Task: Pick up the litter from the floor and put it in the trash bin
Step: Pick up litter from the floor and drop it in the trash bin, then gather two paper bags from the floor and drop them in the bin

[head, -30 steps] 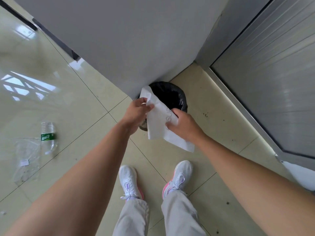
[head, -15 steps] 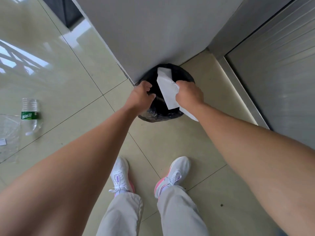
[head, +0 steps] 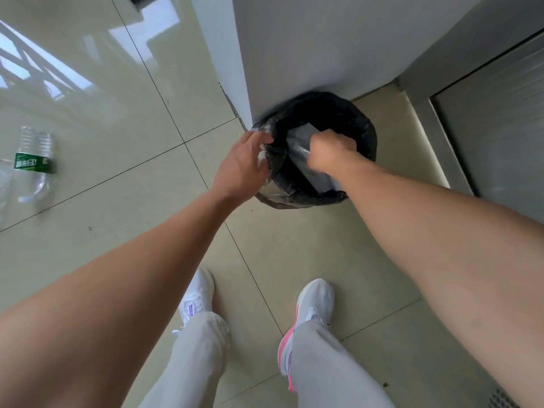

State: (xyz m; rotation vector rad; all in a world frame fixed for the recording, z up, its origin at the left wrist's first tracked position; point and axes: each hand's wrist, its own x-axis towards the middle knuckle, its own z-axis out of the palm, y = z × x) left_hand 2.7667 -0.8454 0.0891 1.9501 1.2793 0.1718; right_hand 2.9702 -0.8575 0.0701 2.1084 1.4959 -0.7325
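Litter items in view: two. One white paper sheet (head: 300,139) sits inside the trash bin (head: 362,125); one clear plastic bottle (head: 35,163) with a green label lies on the tiled floor (head: 117,187), well apart from the bin to the left.

Nearest the camera, two white sneakers (head: 312,307) with pink trim stand on the floor, below light grey trouser legs (head: 191,357). Two bare forearms extend forward from the lower corners.

The left hand (head: 241,169) rests on the near-left rim of the bin, fingers curled onto the crumpled edge of the black liner bag (head: 276,184). The right hand (head: 329,154) is inside the bin opening, closed into a fist around the paper sheet, which angles down into the liner.

One trash bin is present, round, lined in black, standing against the corner of a grey wall (head: 309,48). Contents other than the paper cannot be made out. A metal door frame (head: 435,119) runs along the far right.
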